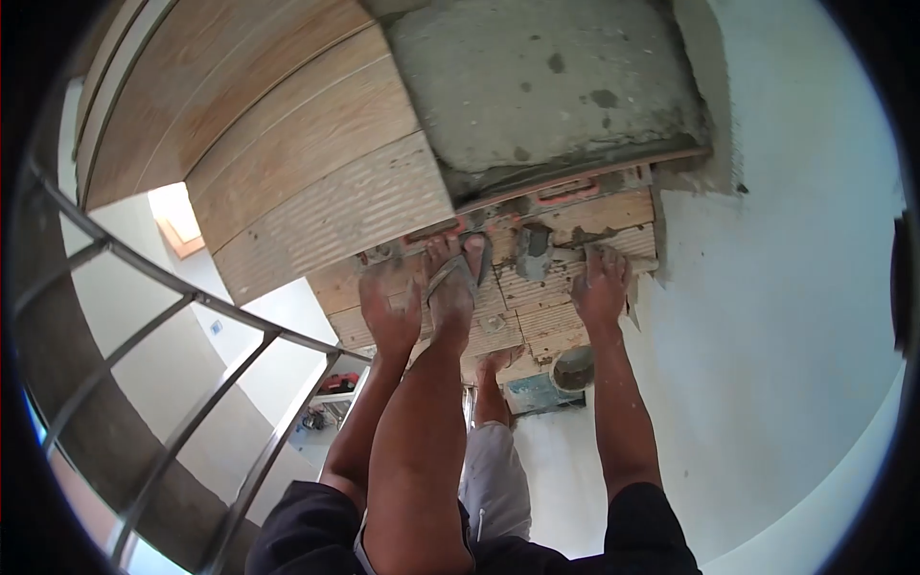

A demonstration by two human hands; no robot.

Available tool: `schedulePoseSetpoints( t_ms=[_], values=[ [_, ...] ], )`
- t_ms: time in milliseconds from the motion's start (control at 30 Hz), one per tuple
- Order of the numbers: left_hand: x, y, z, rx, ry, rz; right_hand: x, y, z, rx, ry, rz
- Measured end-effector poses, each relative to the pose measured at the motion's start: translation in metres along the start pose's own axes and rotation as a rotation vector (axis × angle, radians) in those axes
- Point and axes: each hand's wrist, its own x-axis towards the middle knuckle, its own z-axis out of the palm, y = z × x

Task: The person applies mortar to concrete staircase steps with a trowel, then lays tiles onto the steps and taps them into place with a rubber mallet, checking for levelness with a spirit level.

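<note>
My left hand (391, 309) is beside my bare foot (450, 287), close to the edge of a ribbed, dusty wood-look tile (335, 216). Its thumb stands apart from the fingers, and nothing shows in it. On the right, my right hand (602, 287) reaches over the tiled step (561, 321) with its fingers stretched forward. A mortar-smeared trowel (535, 251) lies just left of it, its handle end close to the fingers. Behind the trowel runs a long level with orange-rimmed openings (567, 192), against the step's riser.
Wet grey mortar (556, 86) covers the upper step beside laid tiles (287, 115). A metal railing (230, 309) curves along the left, and a pale wall (786, 287) stands at right. Below are a bucket (574, 369), a teal object (544, 393) and my other foot (500, 360).
</note>
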Motion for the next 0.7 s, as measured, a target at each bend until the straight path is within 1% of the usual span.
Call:
schedulePoseSetpoints(
  t_ms=[33, 67, 133, 167, 200, 267, 300, 367, 400, 467, 500, 533, 600, 633, 700],
  values=[
    [0.006, 0.012, -0.011, -0.193, -0.089, 0.131, -0.006, 0.004, 0.006, -0.033, 0.059, -0.061],
    [0.022, 0.027, -0.023, -0.203, -0.098, 0.139, -0.01, 0.007, 0.008, -0.04, 0.06, -0.047],
    [0.065, 0.061, -0.052, -0.181, -0.037, 0.515, -0.023, 0.005, 0.004, 0.117, -0.039, -0.084],
    [0.084, 0.073, -0.061, -0.119, -0.07, 0.511, -0.03, -0.005, -0.008, 0.173, -0.071, -0.008],
    [0.104, 0.088, -0.066, -0.132, -0.07, 0.527, -0.044, -0.011, -0.011, 0.166, -0.058, 0.006],
    [0.142, 0.112, -0.065, 0.161, -0.22, 0.635, -0.07, -0.024, -0.011, 0.451, -0.071, 0.301],
    [0.151, 0.111, -0.057, 0.145, -0.217, 0.653, -0.072, -0.035, -0.017, 0.442, -0.054, 0.315],
    [0.162, 0.1, -0.04, 0.214, -0.369, 0.711, -0.071, -0.069, -0.04, 1.618, -0.089, 1.078],
    [0.165, 0.096, -0.035, 0.194, -0.379, 0.742, -0.064, -0.082, -0.051, 1.619, -0.049, 1.098],
    [0.168, 0.089, -0.031, 0.208, -0.401, 0.802, -0.037, -0.104, -0.075, 2.115, 0.145, 1.326],
    [0.169, 0.088, -0.03, 0.187, -0.413, 0.846, -0.019, -0.112, -0.086, 2.185, 0.215, 1.353],
    [0.171, 0.087, -0.029, 0.173, -0.409, 0.844, -0.009, -0.119, -0.089, 2.198, 0.279, 1.352],
    [0.175, 0.09, -0.024, 0.14, -0.407, 0.873, 0.009, -0.13, -0.091, 2.393, 0.393, 1.221],
    [0.174, 0.091, -0.024, 0.143, -0.399, 0.859, 0.018, -0.135, -0.093, 2.393, 0.431, 1.222],
    [0.171, 0.092, -0.025, 0.15, -0.393, 0.828, 0.032, -0.144, -0.095, 2.414, 0.498, 1.099]
  ],
)
